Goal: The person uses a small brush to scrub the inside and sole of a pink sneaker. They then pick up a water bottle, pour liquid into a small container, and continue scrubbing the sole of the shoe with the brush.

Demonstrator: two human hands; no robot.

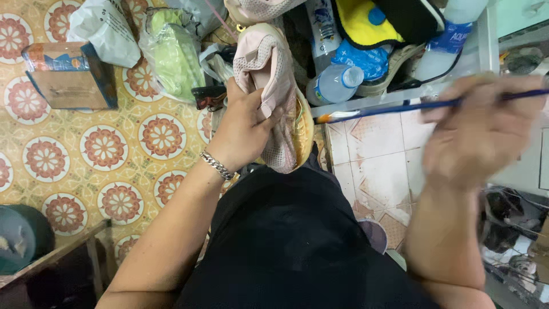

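Note:
My left hand (243,123) grips a pale pink mesh shoe (273,74) with a yellowish sole, held upright in front of my black-clothed lap; a silver chain bracelet (217,166) circles that wrist. My right hand (477,134), blurred, holds a thin blue-handled brush (412,106) that lies across to the left, its orange-tinted tip ending near the shoe's sole edge. The tip and the shoe look slightly apart.
Patterned floral floor (103,149) on the left with a cardboard box (68,74), white and green plastic bags (171,51), and a dark round bin (20,237). Plastic water bottles (337,80), a yellow cloth and other shoes crowd the top. Pale tiles (377,160) lie right of my lap.

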